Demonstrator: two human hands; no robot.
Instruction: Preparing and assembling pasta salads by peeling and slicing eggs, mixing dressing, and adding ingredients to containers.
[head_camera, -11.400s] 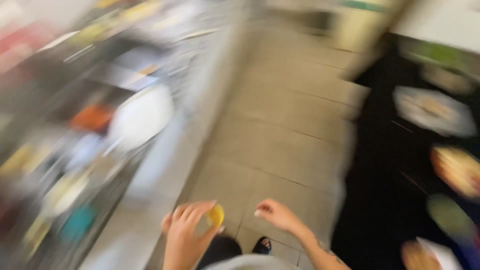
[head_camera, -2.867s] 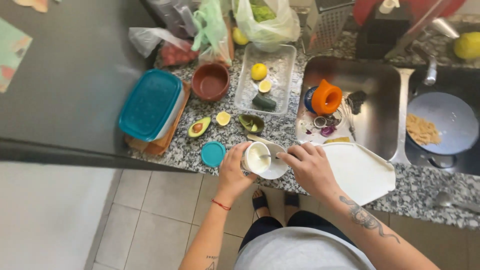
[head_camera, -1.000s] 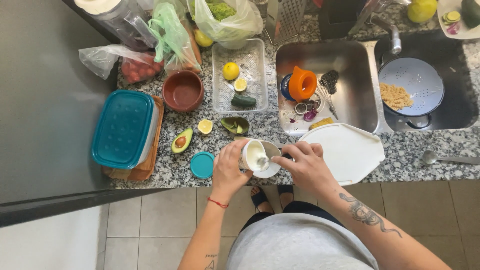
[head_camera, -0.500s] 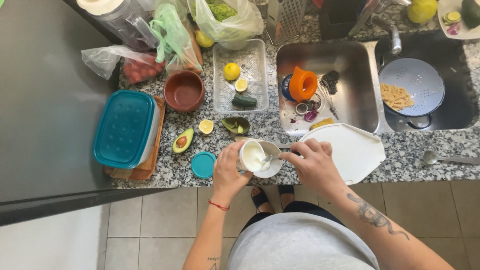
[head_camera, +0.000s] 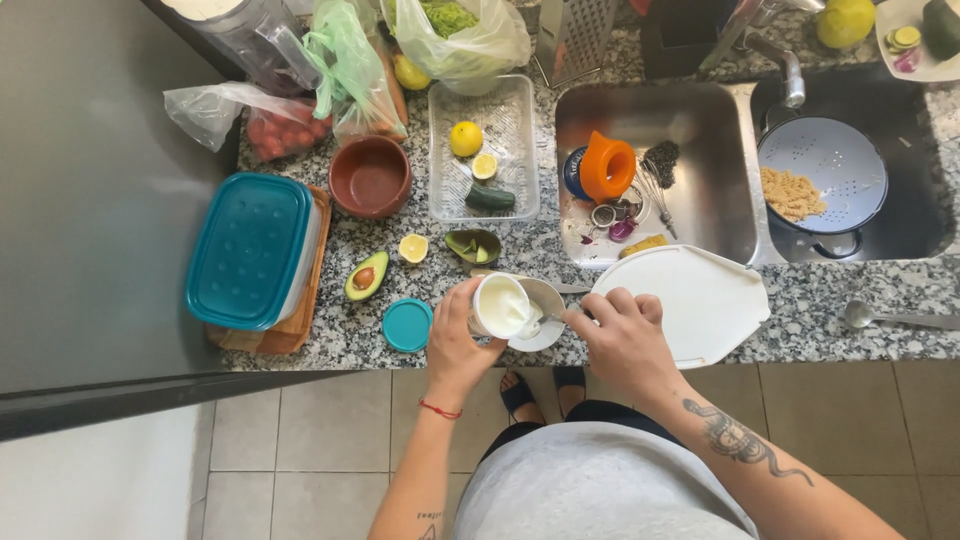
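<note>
Left hand (head_camera: 455, 335) grips a white cup (head_camera: 497, 305), tipped over a small bowl (head_camera: 540, 313) at the worktop's (head_camera: 800, 300) front edge, while the right hand (head_camera: 625, 335) is closed on a utensil reaching into the cup. Teal lid (head_camera: 407, 325) lies just left, white board (head_camera: 700, 300) just right, overhanging the edge; avocado half (head_camera: 366, 276) and sink (head_camera: 700, 180) crowd behind.

lid (head_camera: 407, 325) left of jar (head_camera: 497, 305) (over bowl (head_camera: 540, 312))
</note>
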